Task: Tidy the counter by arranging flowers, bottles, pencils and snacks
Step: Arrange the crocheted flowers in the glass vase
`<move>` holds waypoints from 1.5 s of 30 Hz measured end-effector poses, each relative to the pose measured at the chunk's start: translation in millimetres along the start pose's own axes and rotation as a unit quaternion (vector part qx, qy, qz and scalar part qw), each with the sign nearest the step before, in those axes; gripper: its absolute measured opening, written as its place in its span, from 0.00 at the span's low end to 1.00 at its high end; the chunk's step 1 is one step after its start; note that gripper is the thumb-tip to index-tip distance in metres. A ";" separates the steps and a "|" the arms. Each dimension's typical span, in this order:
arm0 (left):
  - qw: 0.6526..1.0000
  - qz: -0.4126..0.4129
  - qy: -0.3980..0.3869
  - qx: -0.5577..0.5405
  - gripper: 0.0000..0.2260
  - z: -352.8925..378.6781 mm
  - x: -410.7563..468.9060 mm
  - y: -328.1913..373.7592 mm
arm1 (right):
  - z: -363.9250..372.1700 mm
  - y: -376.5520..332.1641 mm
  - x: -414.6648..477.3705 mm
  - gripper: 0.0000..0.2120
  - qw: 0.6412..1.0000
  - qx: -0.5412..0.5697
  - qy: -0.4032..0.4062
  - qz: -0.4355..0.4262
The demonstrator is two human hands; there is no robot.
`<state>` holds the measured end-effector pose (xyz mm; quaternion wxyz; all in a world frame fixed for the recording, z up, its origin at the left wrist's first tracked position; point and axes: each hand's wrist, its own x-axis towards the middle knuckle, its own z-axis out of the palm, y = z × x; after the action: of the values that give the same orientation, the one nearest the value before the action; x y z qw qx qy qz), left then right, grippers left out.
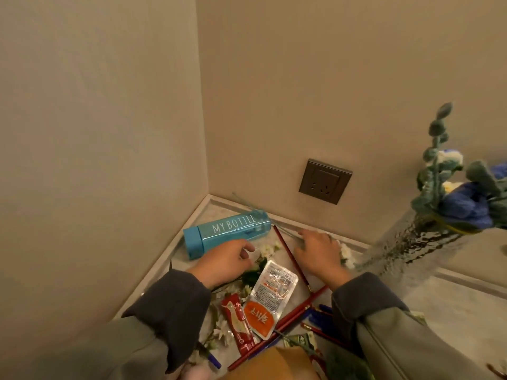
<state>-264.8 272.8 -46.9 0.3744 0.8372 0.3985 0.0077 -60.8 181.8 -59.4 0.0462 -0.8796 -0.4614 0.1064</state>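
Fingers (245, 247) on your left hand (226, 263) and right hand (318, 253) lie relaxed, gripping nothing. Lift the white flowers (267, 250) by their thin stems; blooms look light, soft, crushable.

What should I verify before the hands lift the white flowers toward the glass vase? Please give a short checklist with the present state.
1. Glass vase upright: ok; it already holds blue flowers.
2. White flowers within reach: ok; they lie between the two hands.
3. Left hand has a grip on a flower: cannot tell.
4. Right hand free: cannot tell; its fingers cover thin stems near the wall.
5. Flowers free of clutter: not ok; a red pencil lies between the hands.
6. Blue bottle standing: not ok; it lies on its side.
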 end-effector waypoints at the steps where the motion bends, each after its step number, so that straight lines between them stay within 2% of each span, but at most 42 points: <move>1: 1.000 0.008 0.008 -0.003 0.14 -0.6 2.7 2.8 | 2.5 0.2 1.7 0.21 1.000 -0.006 -0.001 -0.008; 5: 0.999 0.042 0.023 -0.013 0.13 -0.8 11.7 11.3 | 10.0 -1.7 8.1 0.18 1.000 -0.021 0.004 -0.022; 11: 0.996 0.071 0.045 -0.034 0.15 -1.9 12.8 21.4 | 3.3 0.8 6.8 0.13 0.995 -0.004 0.096 -0.011; 16: 0.972 0.152 0.157 -0.091 0.21 -14.5 1.7 45.7 | -29.2 -11.8 -3.7 0.14 0.982 0.079 0.166 -0.041; 19: 0.945 0.223 0.238 -0.024 0.22 -26.1 -10.4 68.5 | -55.5 -20.4 -20.8 0.15 0.980 0.092 0.162 -0.067; 21: 0.933 0.256 0.252 0.027 0.21 -31.5 -17.6 83.2 | -73.7 -25.4 -36.6 0.14 0.981 0.093 0.140 -0.098; 25: 0.924 0.263 0.247 0.129 0.19 -33.0 -34.0 100.8 | -104.5 -25.6 -77.1 0.14 0.976 0.127 0.121 -0.132; 29: 0.936 0.270 0.199 0.105 0.11 -23.9 -59.3 109.6 | -119.8 -9.1 -118.9 0.09 0.965 0.175 0.154 -0.118; 32: 0.949 0.266 0.145 0.091 0.09 -9.6 -72.5 116.6 | -123.6 5.9 -146.0 0.07 0.959 0.144 0.214 -0.115; 34: 0.953 0.259 0.129 0.088 0.10 0.5 -77.2 118.3 | -124.0 14.4 -163.5 0.06 0.944 0.100 0.290 -0.126; 36: 0.959 0.245 0.118 0.084 0.09 9.8 -79.8 116.9 | -121.3 21.9 -180.1 0.06 0.930 0.103 0.328 -0.131; 38: 0.963 0.231 0.111 0.080 0.09 17.9 -82.7 113.7 | -115.5 24.8 -195.8 0.06 0.943 0.139 0.282 -0.105; 41: 0.970 0.213 0.095 0.068 0.09 29.7 -87.9 107.0 | -97.6 25.8 -207.9 0.06 0.992 0.100 0.066 -0.035; 43: 0.973 0.209 0.081 0.060 0.09 37.6 -90.9 102.2 | -76.3 27.2 -207.4 0.08 0.998 0.025 -0.057 -0.016; 45: 0.973 0.213 0.066 0.063 0.09 45.9 -94.2 98.4 | -54.7 27.3 -206.7 0.12 0.991 -0.025 -0.129 -0.001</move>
<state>-249.6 141.3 9.3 0.2836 0.9224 0.2345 0.1172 -140.4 -2.7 18.8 -0.0357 -0.8589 -0.4671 0.2069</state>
